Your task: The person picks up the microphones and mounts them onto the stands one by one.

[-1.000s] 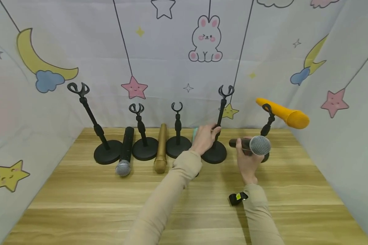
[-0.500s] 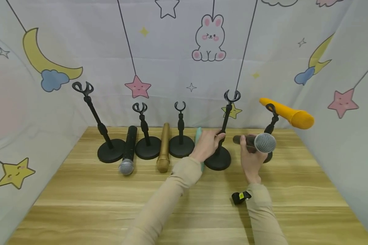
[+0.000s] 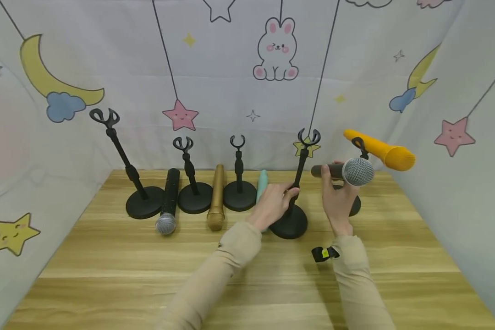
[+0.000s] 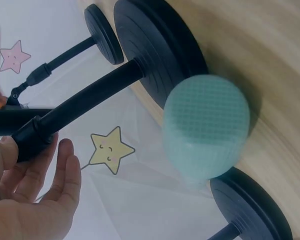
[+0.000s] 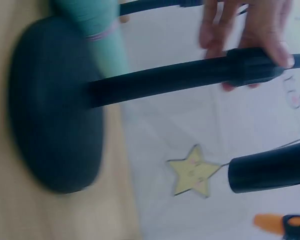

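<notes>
In the head view, my left hand (image 3: 274, 204) grips a black microphone stand (image 3: 289, 224) by the collar on its pole. The stand's open clip faces up, and its round base is at or just over the table. The left wrist view shows thumb and fingers of the left hand (image 4: 37, 185) around that collar. To its right, my right hand (image 3: 337, 201) holds a black microphone (image 3: 358, 172) with a silver mesh head, raised close to the stand's clip but apart from it. A teal microphone (image 4: 207, 125) lies left of the stand, partly covered by my left hand in the head view.
An orange microphone (image 3: 379, 149) rests in a stand at the right, whose base (image 3: 355, 206) is partly hidden. Leftward stand three more black stands (image 3: 240, 196), with a gold microphone (image 3: 217, 197) and a black one (image 3: 171, 197) lying between them. A patterned curtain (image 3: 222, 59) hangs behind the table.
My left hand has drawn the stand nearer to me, uncovering more of the teal microphone. The right hand has lifted the black microphone a little, up towards the clip's height.
</notes>
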`<state>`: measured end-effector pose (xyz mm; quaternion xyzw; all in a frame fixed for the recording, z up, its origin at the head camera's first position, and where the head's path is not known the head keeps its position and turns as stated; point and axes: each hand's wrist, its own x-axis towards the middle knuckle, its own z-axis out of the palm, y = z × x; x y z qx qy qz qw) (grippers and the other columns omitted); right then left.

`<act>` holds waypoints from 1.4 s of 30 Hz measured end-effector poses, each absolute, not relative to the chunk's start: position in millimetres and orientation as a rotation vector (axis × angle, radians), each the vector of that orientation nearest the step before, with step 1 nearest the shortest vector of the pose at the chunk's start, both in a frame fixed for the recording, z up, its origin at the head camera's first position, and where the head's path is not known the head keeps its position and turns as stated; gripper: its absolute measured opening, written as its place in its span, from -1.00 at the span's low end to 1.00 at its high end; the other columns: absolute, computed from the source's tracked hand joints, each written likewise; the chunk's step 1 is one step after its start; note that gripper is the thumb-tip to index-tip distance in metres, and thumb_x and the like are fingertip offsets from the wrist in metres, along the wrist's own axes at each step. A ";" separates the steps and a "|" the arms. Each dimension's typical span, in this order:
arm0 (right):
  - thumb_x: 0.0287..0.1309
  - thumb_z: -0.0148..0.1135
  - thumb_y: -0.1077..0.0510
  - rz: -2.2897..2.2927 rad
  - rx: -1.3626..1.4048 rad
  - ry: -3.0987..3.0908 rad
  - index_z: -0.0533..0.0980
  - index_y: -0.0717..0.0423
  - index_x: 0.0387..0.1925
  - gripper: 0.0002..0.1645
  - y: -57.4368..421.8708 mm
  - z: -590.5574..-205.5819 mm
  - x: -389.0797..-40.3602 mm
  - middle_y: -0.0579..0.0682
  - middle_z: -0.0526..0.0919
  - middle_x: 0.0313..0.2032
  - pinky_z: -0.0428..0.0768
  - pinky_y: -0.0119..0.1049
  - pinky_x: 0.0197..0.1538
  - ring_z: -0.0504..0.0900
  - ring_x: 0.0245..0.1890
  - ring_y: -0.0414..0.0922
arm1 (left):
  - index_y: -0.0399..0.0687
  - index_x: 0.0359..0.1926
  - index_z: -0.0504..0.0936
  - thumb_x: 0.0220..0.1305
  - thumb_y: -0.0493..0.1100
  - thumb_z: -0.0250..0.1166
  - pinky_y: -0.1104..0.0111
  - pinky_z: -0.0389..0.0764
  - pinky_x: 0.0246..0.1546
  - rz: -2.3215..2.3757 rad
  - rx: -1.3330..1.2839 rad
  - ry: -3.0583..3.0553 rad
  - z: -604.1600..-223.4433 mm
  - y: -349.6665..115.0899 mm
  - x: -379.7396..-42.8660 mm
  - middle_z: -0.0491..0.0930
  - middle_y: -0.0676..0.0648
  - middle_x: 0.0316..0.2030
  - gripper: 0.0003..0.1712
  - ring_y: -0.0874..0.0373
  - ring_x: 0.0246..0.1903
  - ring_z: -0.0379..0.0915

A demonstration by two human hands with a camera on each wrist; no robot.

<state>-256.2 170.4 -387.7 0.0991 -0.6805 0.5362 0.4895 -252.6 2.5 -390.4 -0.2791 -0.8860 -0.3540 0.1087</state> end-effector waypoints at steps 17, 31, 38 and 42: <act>0.25 0.23 -0.32 1.457 0.488 -1.548 0.40 0.42 0.06 -0.16 149.6 -307.8 -249.1 0.15 0.61 0.02 0.57 -0.29 0.27 0.64 0.06 -0.18 | -0.08 -0.41 0.57 0.53 -0.05 0.11 0.53 0.30 -0.53 -1.112 -0.849 -2.496 -398.7 -4.9 -222.6 0.51 0.04 -0.60 -0.66 0.29 -0.61 0.33; 0.27 0.21 -0.33 1.484 0.669 -1.525 0.37 0.43 0.08 -0.13 119.9 -286.4 -249.2 -0.05 0.61 0.02 0.51 -0.32 0.20 0.60 0.06 -0.15 | -0.20 0.04 0.59 0.61 -0.06 -0.05 0.26 0.65 0.00 -1.310 -0.969 -2.449 -408.9 4.0 -215.7 0.69 -0.16 -0.11 -0.63 0.03 -0.06 0.66; 0.26 0.25 -0.34 1.446 0.662 -1.538 0.38 0.44 0.06 -0.12 114.2 -291.5 -255.1 0.08 0.63 -0.01 0.51 -0.22 0.30 0.61 0.10 -0.11 | -0.22 -0.05 0.55 0.60 -0.01 -0.21 0.39 0.66 -0.10 -1.397 -1.039 -2.384 -411.8 11.9 -220.5 0.68 -0.20 -0.18 -0.53 0.04 -0.18 0.67; 0.17 0.38 -0.29 1.461 0.697 -1.523 0.35 0.38 0.12 -0.11 113.8 -294.1 -257.7 -0.20 0.61 0.02 0.46 -0.18 0.34 0.58 0.14 -0.18 | -0.20 -0.19 0.52 0.58 -0.01 -0.21 0.42 0.63 -0.21 -1.367 -1.033 -2.366 -411.0 13.5 -220.3 0.65 -0.20 -0.30 -0.54 0.07 -0.30 0.64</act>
